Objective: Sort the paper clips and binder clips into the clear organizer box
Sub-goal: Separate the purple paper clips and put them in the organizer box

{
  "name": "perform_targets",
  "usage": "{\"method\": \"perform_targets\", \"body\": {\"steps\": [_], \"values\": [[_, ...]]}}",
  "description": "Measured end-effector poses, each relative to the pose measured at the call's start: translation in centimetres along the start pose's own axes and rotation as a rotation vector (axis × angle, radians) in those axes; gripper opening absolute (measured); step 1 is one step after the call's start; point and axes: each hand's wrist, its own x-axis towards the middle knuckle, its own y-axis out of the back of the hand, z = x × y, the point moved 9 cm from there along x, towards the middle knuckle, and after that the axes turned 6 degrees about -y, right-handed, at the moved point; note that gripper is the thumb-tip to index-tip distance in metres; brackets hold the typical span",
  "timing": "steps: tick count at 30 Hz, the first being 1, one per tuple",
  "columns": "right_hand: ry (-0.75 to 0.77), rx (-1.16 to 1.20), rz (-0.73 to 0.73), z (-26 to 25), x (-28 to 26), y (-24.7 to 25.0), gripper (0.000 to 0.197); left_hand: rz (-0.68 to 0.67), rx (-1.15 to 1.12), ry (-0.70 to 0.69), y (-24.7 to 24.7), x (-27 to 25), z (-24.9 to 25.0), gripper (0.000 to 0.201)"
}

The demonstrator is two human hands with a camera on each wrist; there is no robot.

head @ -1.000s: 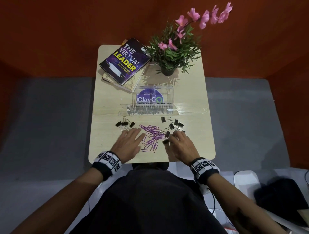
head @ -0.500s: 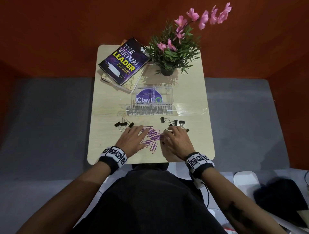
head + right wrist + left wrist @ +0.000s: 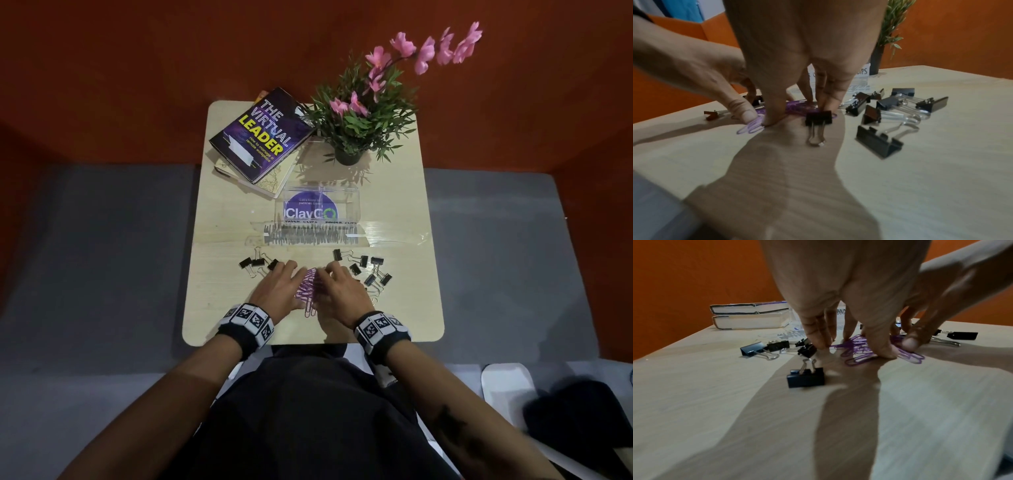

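A pile of purple paper clips (image 3: pixel 308 289) lies squeezed into a narrow heap between my two hands on the table. My left hand (image 3: pixel 279 286) presses against the heap's left side and my right hand (image 3: pixel 339 291) against its right side. All the fingertips are down on the table top. In the left wrist view my fingers (image 3: pixel 822 342) and thumb touch the paper clips (image 3: pixel 857 353). Black binder clips lie in a left group (image 3: pixel 257 263) and a right group (image 3: pixel 371 270). The clear organizer box (image 3: pixel 320 209) stands behind them, labelled paper clips and binder clips.
Two stacked books (image 3: pixel 262 137) and a potted plant (image 3: pixel 363 116) stand at the back of the small table. A clear flat lid (image 3: pixel 308 236) lies in front of the box. The table's near edge (image 3: pixel 308 342) is just behind my wrists. One binder clip (image 3: pixel 818 118) sits by my right fingertips.
Both hands have slid inward toward each other. The spread paper clips are bunched into a tight heap between them, and the right hand has left the binder clips on the right.
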Motion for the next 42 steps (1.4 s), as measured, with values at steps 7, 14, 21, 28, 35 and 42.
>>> {"method": "perform_targets", "body": {"steps": [7, 14, 21, 28, 35, 42], "values": [[-0.092, 0.070, 0.071, 0.1, 1.5, 1.1, 0.018, 0.038, -0.010, 0.029, 0.5, 1.3, -0.3, 0.019], [-0.140, 0.144, 0.072, 2.0, 2.1, 2.5, 0.015, 0.039, -0.056, 0.093, 2.0, 1.6, -2.0, 0.012], [-0.201, 0.398, 0.165, 4.0, 1.4, 5.6, 0.007, 0.309, -0.255, 0.080, 9.8, 2.5, -2.6, 0.011], [-0.261, 0.472, 0.283, 3.2, 5.6, 10.8, 0.003, 0.243, -0.035, 0.119, 14.2, 9.3, -3.3, 0.011], [-0.375, 0.427, 0.266, 2.1, 11.5, 12.7, 0.007, 0.437, -0.348, 0.338, 14.0, 8.0, -6.6, 0.021], [-0.307, 0.499, 0.284, 1.0, 10.3, 12.8, 0.029, 0.412, -0.433, 0.260, 9.4, 0.8, -5.1, 0.027]]}}
